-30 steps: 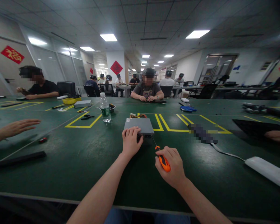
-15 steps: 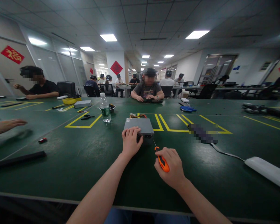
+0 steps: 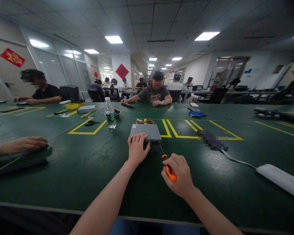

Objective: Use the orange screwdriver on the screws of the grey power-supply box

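A grey metal computer power supply unit lies on the green table in front of me, with coloured cables at its far side. My left hand grips its near left corner, fingers over the top and thumb at the near face. In my right hand is an orange and black screwdriver, fingers wrapped round the handle. Its thin shaft slants up and away, the tip at the unit's near right corner. Whether the tip sits in a screw is too small to tell.
Left of the unit stands a water bottle, with a bowl behind it and black pliers nearby. A co-worker's hand reaches in from the left above a black bar. To the right lies a white power strip with a cable.
My right hand and the screwdriver handle have shifted slightly left; my left hand stays put. The co-worker's hand at left has moved right onto the small red item. The person opposite has stretched an arm sideways.
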`<state>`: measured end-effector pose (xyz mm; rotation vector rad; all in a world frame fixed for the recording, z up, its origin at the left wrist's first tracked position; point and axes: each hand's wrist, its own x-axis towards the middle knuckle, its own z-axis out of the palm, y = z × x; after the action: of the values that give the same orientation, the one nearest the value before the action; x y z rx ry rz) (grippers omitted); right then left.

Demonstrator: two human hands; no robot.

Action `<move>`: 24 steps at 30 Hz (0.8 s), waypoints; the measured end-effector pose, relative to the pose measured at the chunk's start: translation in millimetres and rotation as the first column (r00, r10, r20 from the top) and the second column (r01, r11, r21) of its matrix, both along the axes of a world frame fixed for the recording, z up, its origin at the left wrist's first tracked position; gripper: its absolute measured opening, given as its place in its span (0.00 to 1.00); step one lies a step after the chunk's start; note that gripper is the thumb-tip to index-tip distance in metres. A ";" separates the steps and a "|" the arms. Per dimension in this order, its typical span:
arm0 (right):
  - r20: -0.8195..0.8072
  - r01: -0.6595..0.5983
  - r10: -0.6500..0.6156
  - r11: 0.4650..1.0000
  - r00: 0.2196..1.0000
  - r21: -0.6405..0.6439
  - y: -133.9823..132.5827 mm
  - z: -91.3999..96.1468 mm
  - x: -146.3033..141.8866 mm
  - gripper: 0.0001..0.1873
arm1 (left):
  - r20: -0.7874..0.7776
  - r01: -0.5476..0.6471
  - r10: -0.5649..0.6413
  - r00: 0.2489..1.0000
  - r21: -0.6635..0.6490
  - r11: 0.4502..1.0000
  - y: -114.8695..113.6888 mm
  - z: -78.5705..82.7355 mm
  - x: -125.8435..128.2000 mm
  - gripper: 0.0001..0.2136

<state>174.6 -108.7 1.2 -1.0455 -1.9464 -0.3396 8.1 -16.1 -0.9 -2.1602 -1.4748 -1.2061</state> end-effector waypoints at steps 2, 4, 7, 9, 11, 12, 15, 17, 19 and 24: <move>0.011 -0.001 0.001 1.000 1.000 -0.012 0.0 0.0 -0.1 0.03 | 0.001 0.000 0.000 1.000 0.003 1.000 0.3 -0.5 -0.1 0.13; -0.002 0.009 -0.009 1.000 1.000 -0.016 0.6 -0.3 0.4 0.01 | 0.001 0.004 -0.004 1.000 0.004 1.000 0.4 -0.9 -0.4 0.13; -0.046 0.055 -0.056 0.998 0.997 -0.014 1.4 -0.8 1.4 0.04 | 0.001 0.008 -0.008 1.000 0.006 1.000 0.2 -1.1 -0.9 0.13; -0.080 0.087 -0.089 0.996 0.993 -0.022 1.6 -1.0 1.8 0.06 | 0.003 0.011 -0.011 1.000 0.005 1.000 0.1 -1.0 -1.1 0.13; -0.096 0.090 -0.092 0.996 0.991 -0.019 1.4 -1.3 2.0 0.06 | 0.008 0.011 -0.011 1.000 0.003 1.000 0.2 -0.9 -1.1 0.13; -0.094 0.079 -0.080 0.997 0.992 -0.010 1.3 -1.4 2.0 0.06 | 0.010 0.012 -0.012 1.000 0.002 1.000 0.3 -0.9 -1.0 0.13; -0.065 0.003 -0.001 1.000 0.998 0.031 1.2 -1.6 1.8 0.05 | 0.012 0.015 -0.016 1.000 0.002 1.000 0.8 -0.9 -0.6 0.13; -0.038 -0.053 0.054 0.998 0.998 0.035 1.6 -1.6 1.0 0.06 | 0.012 0.016 -0.016 1.000 0.003 1.000 1.0 -0.9 0.0 0.13; -0.014 -0.086 0.087 0.996 0.996 0.021 2.4 -1.7 -0.3 0.07 | 0.012 0.013 -0.013 1.000 0.002 1.000 1.3 -1.1 0.7 0.13; 0.002 -0.078 0.078 0.997 0.997 -0.003 5.0 -3.1 -2.6 0.06 | 0.012 0.013 -0.012 1.000 -0.003 1.000 2.0 -2.1 1.6 0.13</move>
<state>172.0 -103.6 -1.9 -0.9684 -1.9840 -0.2939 9.8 -14.1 -2.9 -2.1713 -1.4710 -1.2232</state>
